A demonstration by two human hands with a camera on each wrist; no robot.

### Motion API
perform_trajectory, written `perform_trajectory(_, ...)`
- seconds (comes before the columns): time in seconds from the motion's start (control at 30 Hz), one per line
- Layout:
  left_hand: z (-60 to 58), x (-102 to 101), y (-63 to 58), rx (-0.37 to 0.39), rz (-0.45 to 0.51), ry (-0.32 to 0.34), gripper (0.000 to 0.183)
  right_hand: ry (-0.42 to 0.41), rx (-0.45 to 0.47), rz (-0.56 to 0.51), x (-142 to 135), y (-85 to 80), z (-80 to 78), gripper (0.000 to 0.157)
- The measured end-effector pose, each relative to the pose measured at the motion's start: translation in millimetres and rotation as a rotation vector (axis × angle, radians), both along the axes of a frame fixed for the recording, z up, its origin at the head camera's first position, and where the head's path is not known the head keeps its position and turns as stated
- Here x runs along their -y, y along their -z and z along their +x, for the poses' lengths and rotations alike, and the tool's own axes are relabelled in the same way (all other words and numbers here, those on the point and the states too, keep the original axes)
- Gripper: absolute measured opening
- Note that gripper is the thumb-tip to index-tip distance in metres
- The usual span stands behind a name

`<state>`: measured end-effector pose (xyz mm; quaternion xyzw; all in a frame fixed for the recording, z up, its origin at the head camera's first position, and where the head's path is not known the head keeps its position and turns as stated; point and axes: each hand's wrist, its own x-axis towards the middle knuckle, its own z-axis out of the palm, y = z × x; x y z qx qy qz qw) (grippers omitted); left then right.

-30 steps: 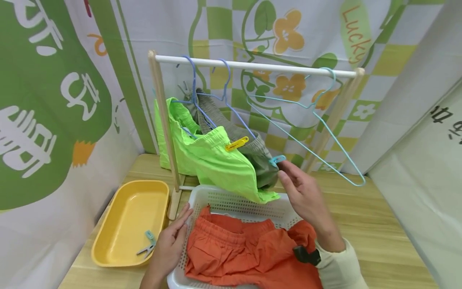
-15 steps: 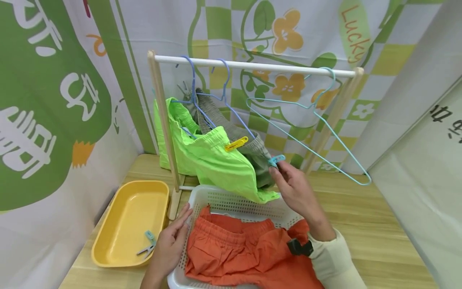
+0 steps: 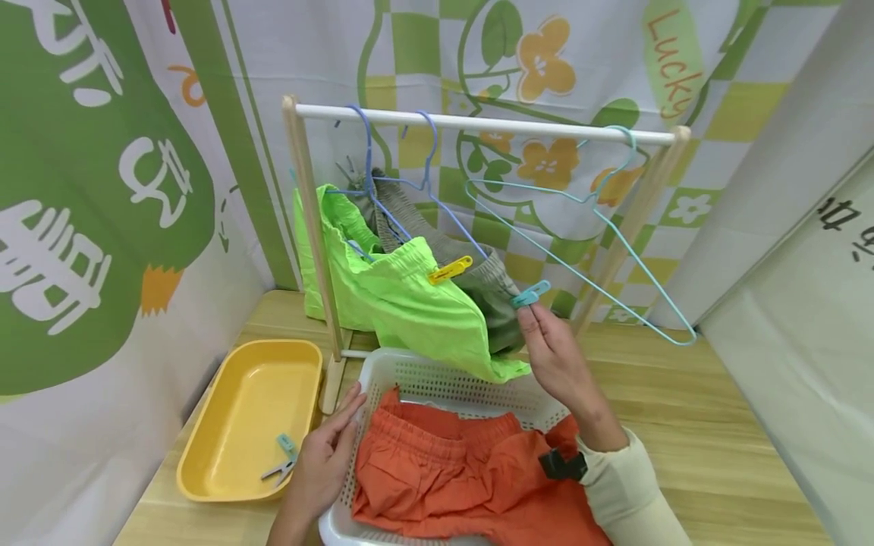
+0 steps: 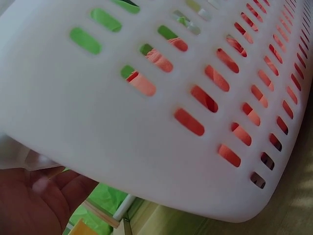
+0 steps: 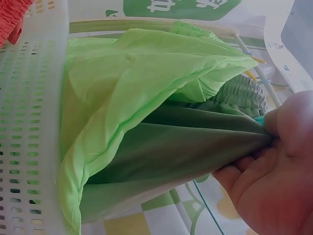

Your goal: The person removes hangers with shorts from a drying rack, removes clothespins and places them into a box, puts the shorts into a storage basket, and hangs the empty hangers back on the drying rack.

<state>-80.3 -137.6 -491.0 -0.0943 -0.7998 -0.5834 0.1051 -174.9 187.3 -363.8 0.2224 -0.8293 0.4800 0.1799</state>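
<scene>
Grey-green shorts (image 3: 501,322) with an elastic waist hang from a blue hanger (image 3: 432,171). A light-blue clothespin (image 3: 531,293) clips their right waist corner. My right hand (image 3: 563,360) pinches the cloth just below that clothespin, and the right wrist view shows the grey-green fabric (image 5: 161,147) drawn out to its fingertips. Bright green shorts (image 3: 423,303) hang in front, with a yellow clothespin (image 3: 451,270) on the waist. My left hand (image 3: 324,459) rests along the left rim of the white basket (image 3: 382,369). Inside the basket lie orange shorts (image 3: 451,470).
A yellow tray (image 3: 239,394) at left holds a teal clothespin (image 3: 285,444) and a grey clothespin (image 3: 278,472). The wooden rack (image 3: 317,243) stands behind the basket. From its white rail (image 3: 492,123) a bare teal hanger (image 3: 631,250) hangs at right.
My right hand has moved slightly left and its fingers have closed on the cloth under the light-blue clothespin, which has tilted up. The teal hanger sways a little. The left hand stays put.
</scene>
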Motion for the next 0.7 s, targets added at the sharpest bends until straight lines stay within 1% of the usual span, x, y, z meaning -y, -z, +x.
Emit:
perform_trajectory(0.17, -0.9, 0.3, 0.5, -0.006, -0.004, -0.003, 0.039, -0.027, 0.01, -0.062, 0.6, -0.5, 0.4, 0.025)
perform_trajectory(0.3, -1.3, 0.0, 0.8, -0.008, -0.009, -0.001, 0.039, 0.005, -0.011, -0.112, 1.7, -1.1, 0.6, 0.025)
perform_trajectory(0.4, -1.2, 0.0, 1.2, 0.002, -0.004, 0.001, 0.039, 0.029, -0.017, -0.158, 2.5, -1.8, 0.8, 0.028)
perform_trajectory(0.5, -0.9, 0.1, 1.4, 0.006, -0.002, 0.002, 0.039, 0.018, 0.0, -0.212, 2.2, -2.7, 1.0, 0.031)
perform_trajectory(0.53, -0.8, 0.2, 1.3, 0.006, -0.001, 0.003, 0.039, -0.003, 0.016, -0.24, 1.9, -3.0, 1.3, 0.032)
perform_trajectory(0.6, -0.7, 0.2, 1.2, 0.003, -0.004, 0.004, 0.039, -0.072, 0.057, -0.315, 1.4, -3.7, 1.7, 0.033)
perform_trajectory(0.7, -0.6, 0.2, 0.7, 0.0, -0.009, 0.002, 0.038, -0.192, 0.119, -0.429, 0.6, -4.3, 1.9, 0.035)
